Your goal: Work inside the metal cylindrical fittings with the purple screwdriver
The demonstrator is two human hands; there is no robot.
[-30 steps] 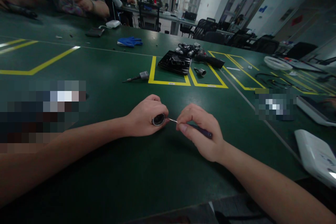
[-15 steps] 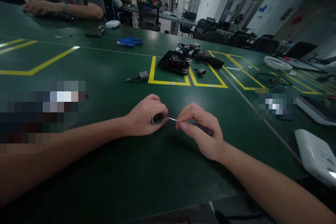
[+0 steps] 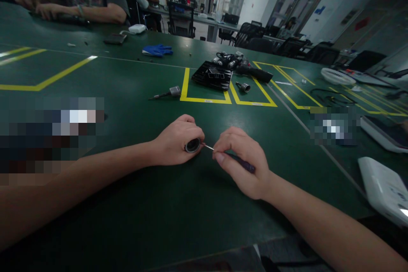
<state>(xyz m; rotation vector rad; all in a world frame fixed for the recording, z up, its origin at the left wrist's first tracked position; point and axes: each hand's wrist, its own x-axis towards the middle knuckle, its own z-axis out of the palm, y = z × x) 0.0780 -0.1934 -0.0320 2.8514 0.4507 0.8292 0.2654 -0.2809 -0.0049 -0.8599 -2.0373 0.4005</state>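
Observation:
My left hand point(image 3: 177, 140) is closed around a dark hollow cylinder with a metal rim point(image 3: 192, 145). Its open end faces me, and the rest is hidden in the fist. In my right hand point(image 3: 244, 159) is a thin screwdriver point(image 3: 242, 162), pinched near the front of its dark handle. The slim shaft points left, its tip meeting the side of the cylinder by my left fingertips; the exact contact is hidden. Beyond my hands lie a grey metal head with a thin dark stem point(image 3: 170, 92) and a short metal cup-shaped part point(image 3: 244, 87).
A black glossy packet point(image 3: 213, 76), a heap of dark cylindrical parts point(image 3: 229, 60) and a black tube point(image 3: 259, 74) lie by yellow tape outlines. Farther back is a blue glove point(image 3: 157, 50). A white device point(image 3: 382, 187) stands at right. Another person's arms point(image 3: 79, 12) rest across the table.
The screwdriver's handle end has swung slightly down and left with my right hand. My left hand stays nearly still. Across the table, the other person's hands have shifted.

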